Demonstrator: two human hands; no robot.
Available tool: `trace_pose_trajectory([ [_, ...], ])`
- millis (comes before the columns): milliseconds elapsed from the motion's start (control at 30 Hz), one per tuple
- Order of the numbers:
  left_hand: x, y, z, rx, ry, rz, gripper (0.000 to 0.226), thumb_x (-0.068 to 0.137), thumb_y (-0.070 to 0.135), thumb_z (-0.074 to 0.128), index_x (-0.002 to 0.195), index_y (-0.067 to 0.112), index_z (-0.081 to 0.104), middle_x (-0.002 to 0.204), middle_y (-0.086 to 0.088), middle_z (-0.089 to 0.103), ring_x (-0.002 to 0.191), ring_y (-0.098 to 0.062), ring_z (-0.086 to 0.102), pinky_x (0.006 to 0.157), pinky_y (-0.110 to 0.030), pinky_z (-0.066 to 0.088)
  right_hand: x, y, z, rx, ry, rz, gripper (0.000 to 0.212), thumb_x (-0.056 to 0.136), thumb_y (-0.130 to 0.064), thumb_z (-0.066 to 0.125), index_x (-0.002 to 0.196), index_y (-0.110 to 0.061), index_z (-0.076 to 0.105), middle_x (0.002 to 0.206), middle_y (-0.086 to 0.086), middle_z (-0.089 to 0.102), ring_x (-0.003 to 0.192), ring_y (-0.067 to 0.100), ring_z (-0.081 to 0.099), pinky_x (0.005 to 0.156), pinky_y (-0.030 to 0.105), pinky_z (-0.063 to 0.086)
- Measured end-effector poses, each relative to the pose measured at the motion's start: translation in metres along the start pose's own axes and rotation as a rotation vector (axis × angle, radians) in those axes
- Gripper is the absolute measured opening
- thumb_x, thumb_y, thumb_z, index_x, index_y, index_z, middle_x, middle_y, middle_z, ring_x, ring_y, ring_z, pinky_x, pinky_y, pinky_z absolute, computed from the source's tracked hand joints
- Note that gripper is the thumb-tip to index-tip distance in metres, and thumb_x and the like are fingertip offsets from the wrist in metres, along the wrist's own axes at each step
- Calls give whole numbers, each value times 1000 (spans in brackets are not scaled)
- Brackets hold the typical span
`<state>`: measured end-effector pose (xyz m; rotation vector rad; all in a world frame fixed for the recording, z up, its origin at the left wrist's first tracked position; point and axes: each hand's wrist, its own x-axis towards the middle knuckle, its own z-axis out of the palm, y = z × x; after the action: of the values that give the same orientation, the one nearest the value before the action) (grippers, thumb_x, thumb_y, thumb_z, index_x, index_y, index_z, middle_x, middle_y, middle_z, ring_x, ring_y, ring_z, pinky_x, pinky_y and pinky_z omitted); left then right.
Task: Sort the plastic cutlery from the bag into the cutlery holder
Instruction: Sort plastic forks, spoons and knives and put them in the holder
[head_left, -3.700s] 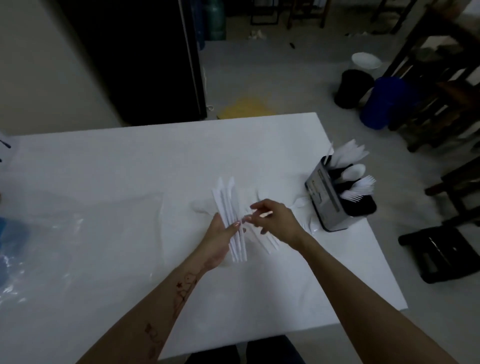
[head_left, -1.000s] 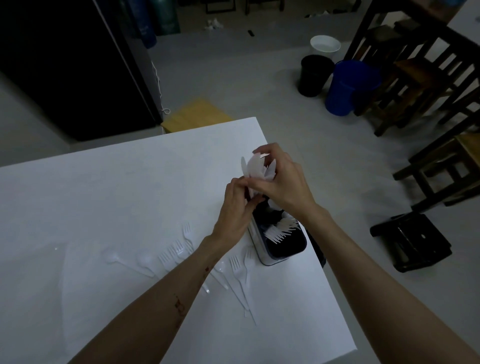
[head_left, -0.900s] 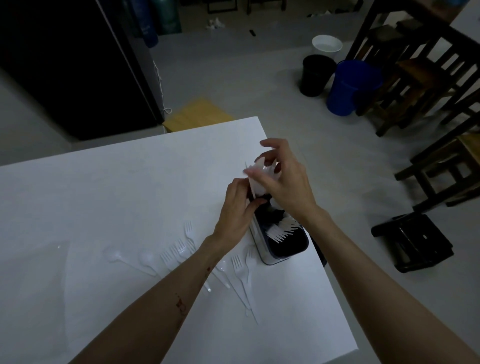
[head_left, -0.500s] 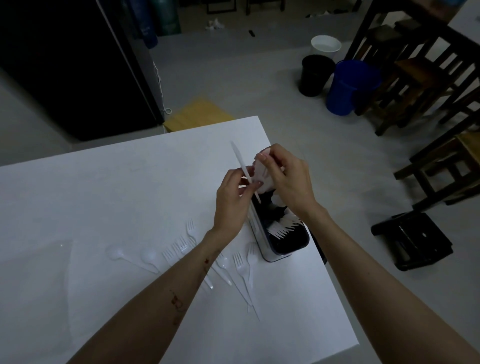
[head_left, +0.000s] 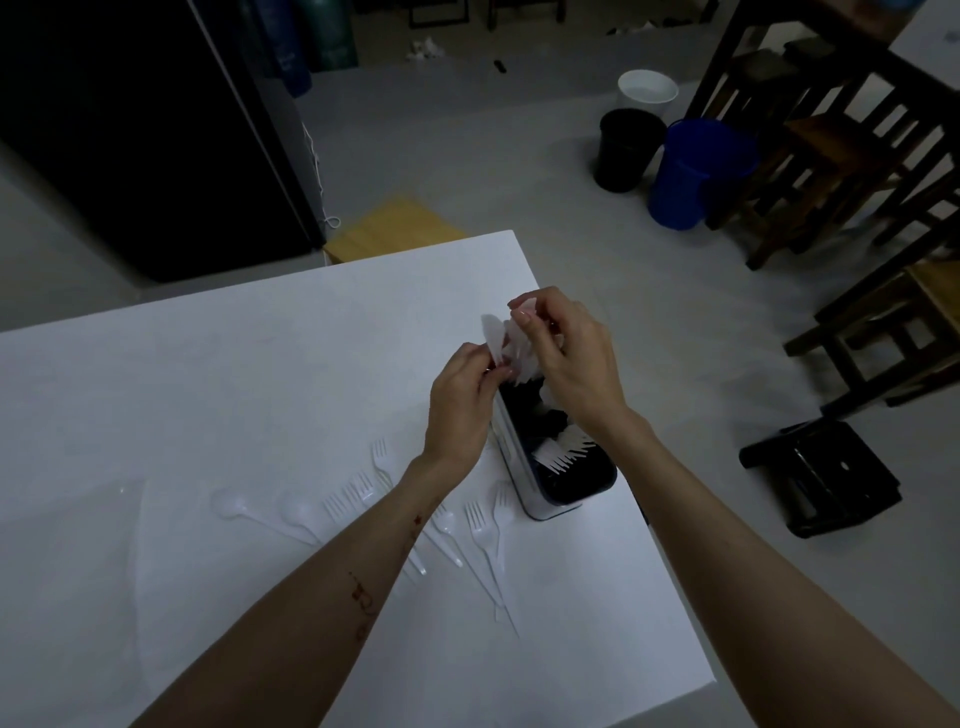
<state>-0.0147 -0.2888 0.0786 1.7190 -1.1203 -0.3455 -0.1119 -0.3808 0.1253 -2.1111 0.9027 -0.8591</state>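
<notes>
The cutlery holder, white outside and black inside, stands near the right edge of the white table. White forks stick up in its near compartment. Both hands are over its far end. My left hand pinches a white plastic knife by the blade end. My right hand grips a bunch of white knives standing in the far compartment. Loose forks and spoons lie on the table left of the holder, partly hidden under my left forearm.
A clear plastic bag lies at the table's left. On the floor beyond the table stand a blue bucket, a black bucket and a white bowl. Dark wooden chairs and a black stool are at the right.
Since 3.7 s ago the bunch of knives has gone from the table to the holder. In the last half second my left hand turned its single knife toward the bunch.
</notes>
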Motion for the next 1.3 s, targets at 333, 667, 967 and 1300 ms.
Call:
trace_pose_trajectory([
  [333, -8, 2, 12, 140, -13, 0, 6, 97, 7, 46, 101, 7, 50, 100, -5, 52, 90, -17, 47, 76, -27, 45, -5, 8, 4, -111, 121, -79, 22, 100, -25, 51, 102, -14, 70, 107, -4, 63, 102, 15, 51, 87, 23, 39],
  [667, -11, -11, 12, 141, -52, -18, 11, 96, 13, 52, 106, 12, 59, 103, 6, 50, 97, -14, 53, 83, -22, 48, -8, 10, 8, -276, -52, -392, 30, 100, -13, 54, 128, -6, 63, 130, 8, 64, 126, 20, 56, 110, 39, 41],
  [967, -30, -17, -9, 52, -185, -20, 42, 98, 7, 48, 139, 9, 46, 139, -1, 50, 126, -7, 46, 108, -11, 30, -16, 19, 12, -463, -177, -364, 37, 100, -10, 47, 135, 0, 55, 140, 16, 55, 134, 30, 49, 117, 41, 29],
  [1300, -100, -67, -69, 183, -176, -225, 41, 101, 10, 41, 142, 11, 41, 152, 0, 34, 146, -13, 16, 113, -8, 10, -70, -41, 44, -112, 32, -250, 32, 97, -2, 52, 129, -4, 56, 132, 8, 60, 123, 16, 54, 107, 24, 40],
])
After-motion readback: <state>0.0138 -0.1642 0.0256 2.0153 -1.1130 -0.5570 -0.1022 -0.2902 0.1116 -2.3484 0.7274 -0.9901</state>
